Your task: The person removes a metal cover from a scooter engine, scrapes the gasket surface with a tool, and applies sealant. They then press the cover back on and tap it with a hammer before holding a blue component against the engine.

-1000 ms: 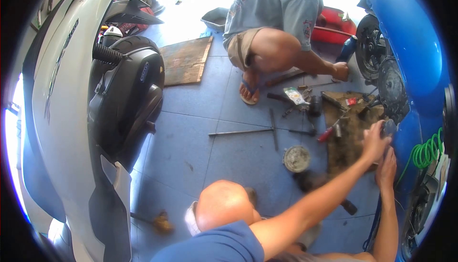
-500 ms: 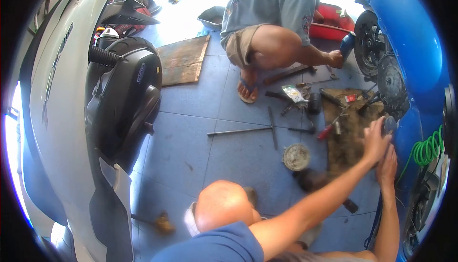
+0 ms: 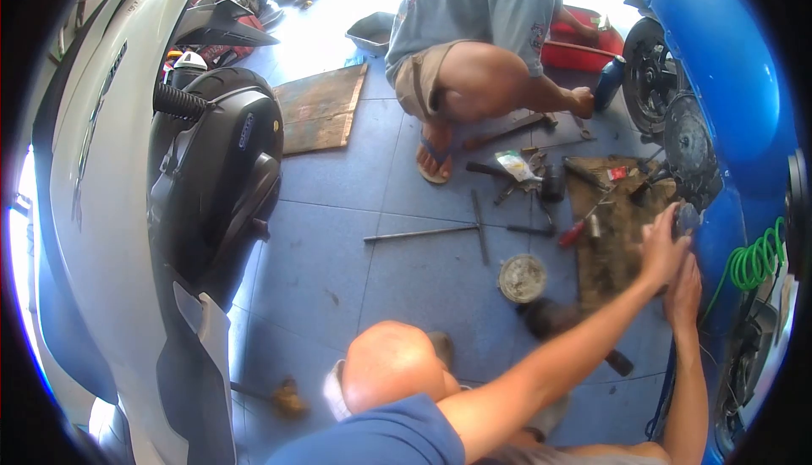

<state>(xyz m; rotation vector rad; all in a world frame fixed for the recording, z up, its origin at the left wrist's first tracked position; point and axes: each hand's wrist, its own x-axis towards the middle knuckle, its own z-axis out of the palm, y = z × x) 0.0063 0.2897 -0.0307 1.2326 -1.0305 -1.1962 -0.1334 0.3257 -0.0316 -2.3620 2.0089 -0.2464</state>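
Observation:
My left hand [image 3: 662, 249] reaches across to the blue motorcycle body [image 3: 734, 135], fingers closed around a dark rounded part [image 3: 686, 220] beside its lower edge. Just below it, against the same blue panel, my right hand [image 3: 683, 294] is raised with its fingers bent. The left hand partly covers those fingers, and what they grip is hidden. Under my hands lies a stained wooden board [image 3: 605, 253]. A red-handled screwdriver [image 3: 573, 233] and other tools rest on and around it. Close by on the floor is a round, greyish dish-like part [image 3: 522, 278].
A co-worker [image 3: 474, 8] squats opposite, one hand at a blue bottle [image 3: 610, 84]. A T-shaped wrench [image 3: 423, 233] lies on the tiles. At the left stands a white scooter [image 3: 110, 211]; a wooden sheet [image 3: 321, 110] lies behind it. A green coiled hose [image 3: 755, 260] hangs at the right.
The view has shifted slightly. The co-worker's blue bottle has gone from tilted to more upright. My hands stay at nearly the same spot by the blue panel.

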